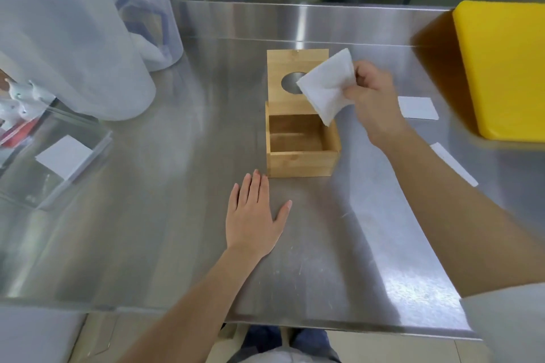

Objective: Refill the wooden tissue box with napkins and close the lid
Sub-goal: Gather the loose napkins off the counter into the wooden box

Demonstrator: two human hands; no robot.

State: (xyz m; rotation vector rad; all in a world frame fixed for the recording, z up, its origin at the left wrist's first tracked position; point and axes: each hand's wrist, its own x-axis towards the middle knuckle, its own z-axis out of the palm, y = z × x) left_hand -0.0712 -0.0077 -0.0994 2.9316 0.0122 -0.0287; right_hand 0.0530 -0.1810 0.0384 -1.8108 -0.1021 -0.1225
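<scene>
A square wooden tissue box [302, 163] stands in the middle of the steel table, and its inside is bare. Its lid [278, 63], with a round hole, is swung up and back behind the box. My right hand [372, 91] pinches a folded white napkin [326, 84] just above the box's far right corner. My left hand [256, 212] lies flat on the table, fingers apart, its fingertips just short of the box's near left corner.
A yellow block [501, 68] lies at the right. White labels [417, 107] [454, 163] are stuck on the table near it. Translucent plastic containers [73, 38] stand at the left, with a clear tray [56, 153] in front. The table's front edge [324, 326] is close to my body.
</scene>
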